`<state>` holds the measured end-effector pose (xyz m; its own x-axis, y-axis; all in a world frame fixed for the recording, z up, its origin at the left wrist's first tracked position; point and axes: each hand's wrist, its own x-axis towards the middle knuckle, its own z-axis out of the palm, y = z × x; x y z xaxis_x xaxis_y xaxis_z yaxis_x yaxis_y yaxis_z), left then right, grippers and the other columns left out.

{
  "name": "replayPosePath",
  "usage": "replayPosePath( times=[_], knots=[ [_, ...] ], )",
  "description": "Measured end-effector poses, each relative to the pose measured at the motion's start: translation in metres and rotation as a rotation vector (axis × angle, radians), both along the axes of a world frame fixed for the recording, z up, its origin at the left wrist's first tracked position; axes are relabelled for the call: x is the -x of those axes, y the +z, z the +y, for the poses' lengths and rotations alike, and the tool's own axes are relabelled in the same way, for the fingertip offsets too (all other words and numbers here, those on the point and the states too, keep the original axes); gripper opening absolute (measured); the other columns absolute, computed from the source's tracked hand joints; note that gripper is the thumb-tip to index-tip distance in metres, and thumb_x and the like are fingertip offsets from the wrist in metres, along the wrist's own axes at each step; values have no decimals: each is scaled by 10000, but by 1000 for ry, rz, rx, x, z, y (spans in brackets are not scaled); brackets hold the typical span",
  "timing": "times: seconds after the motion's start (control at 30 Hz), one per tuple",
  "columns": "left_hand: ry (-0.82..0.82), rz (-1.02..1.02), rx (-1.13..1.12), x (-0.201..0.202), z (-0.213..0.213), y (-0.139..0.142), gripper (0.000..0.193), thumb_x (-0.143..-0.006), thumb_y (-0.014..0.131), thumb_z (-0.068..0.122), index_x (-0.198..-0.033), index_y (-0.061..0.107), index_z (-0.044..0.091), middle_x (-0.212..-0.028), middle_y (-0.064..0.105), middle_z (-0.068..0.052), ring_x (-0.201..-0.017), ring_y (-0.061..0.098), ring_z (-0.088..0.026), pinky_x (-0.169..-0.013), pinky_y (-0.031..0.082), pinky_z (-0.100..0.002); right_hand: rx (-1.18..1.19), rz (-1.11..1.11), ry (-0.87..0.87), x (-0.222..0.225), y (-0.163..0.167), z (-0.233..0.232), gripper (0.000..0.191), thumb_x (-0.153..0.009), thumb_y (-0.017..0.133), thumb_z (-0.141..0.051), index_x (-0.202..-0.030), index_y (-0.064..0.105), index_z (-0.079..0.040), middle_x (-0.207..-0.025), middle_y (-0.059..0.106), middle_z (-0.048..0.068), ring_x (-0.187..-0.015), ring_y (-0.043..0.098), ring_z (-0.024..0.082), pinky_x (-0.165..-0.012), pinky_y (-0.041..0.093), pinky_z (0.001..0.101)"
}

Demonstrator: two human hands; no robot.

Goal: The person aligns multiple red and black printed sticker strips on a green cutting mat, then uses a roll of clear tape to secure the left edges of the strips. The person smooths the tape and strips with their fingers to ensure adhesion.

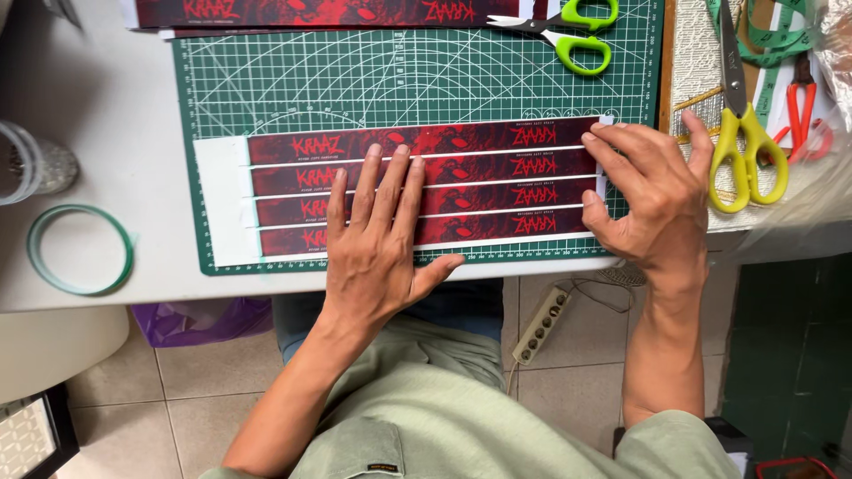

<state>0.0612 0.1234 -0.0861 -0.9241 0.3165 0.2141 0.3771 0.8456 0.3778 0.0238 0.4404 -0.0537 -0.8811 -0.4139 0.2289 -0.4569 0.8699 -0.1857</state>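
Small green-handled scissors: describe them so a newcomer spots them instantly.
Start at the green gridded cutting mat and go to its top right corner. The small lime-green plastic-handled scissors lie there, closed, blades pointing left. The yellow-handled scissors lie off the mat and are bigger.

White table (89, 98); beige tiled floor (568, 390); power strip (540, 325) on floor; green wall (790, 355) right.

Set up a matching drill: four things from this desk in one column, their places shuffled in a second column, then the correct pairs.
1. left hand
2. right hand
3. green-handled scissors
4. tape ring

a. top edge of the cutting mat
b. flat on the middle of the red strips
c. bare tabletop left of the mat
d. right ends of the strips

Pairs: 1-b, 2-d, 3-a, 4-c
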Motion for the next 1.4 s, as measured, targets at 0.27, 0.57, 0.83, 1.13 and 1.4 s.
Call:
replayPosePath(
  times=[0.27,0.57,0.83,1.13,1.4],
  knots=[
    [-5,-90,33,12,2,-4,1035,-950,382,810,-1581,415,-9,-1648,387,-170,-1555,275,-337,-1261,76,-577,-24,-40,-9,12,4,-6,462,-942,691,-307,-1347,720,-85,-1390,678,56,-1301,629,253,-1299,270,594],
    [1,-110,31,13,4,-10,1059,-943,313,840,-1586,413,4,-1653,385,-165,-1556,278,-318,-1261,69,-584,-28,-44,-21,12,1,-4,451,-945,688,-303,-1337,730,-83,-1379,679,59,-1290,635,258,-1294,269,593],
    [6,-106,71,13,5,-10,1045,-958,328,830,-1580,425,-3,-1649,400,-166,-1554,305,-328,-1266,71,-587,-70,-32,-50,11,-2,-3,438,-886,735,-274,-1282,761,-87,-1340,698,55,-1258,661,247,-1300,268,572],
    [9,-88,62,14,5,-13,1064,-944,309,853,-1566,440,-1,-1636,411,-163,-1543,321,-329,-1272,88,-587,-89,-27,-53,11,-3,-3,437,-894,734,-260,-1292,780,-86,-1347,712,57,-1240,671,228,-1298,258,544],
    [9,-95,51,13,5,-15,1072,-935,307,862,-1575,432,12,-1639,409,-159,-1545,320,-330,-1276,81,-588,-81,-34,-58,11,-3,-3,446,-882,729,-247,-1293,783,-81,-1364,712,58,-1238,669,225,-1302,243,549]
  ],
)
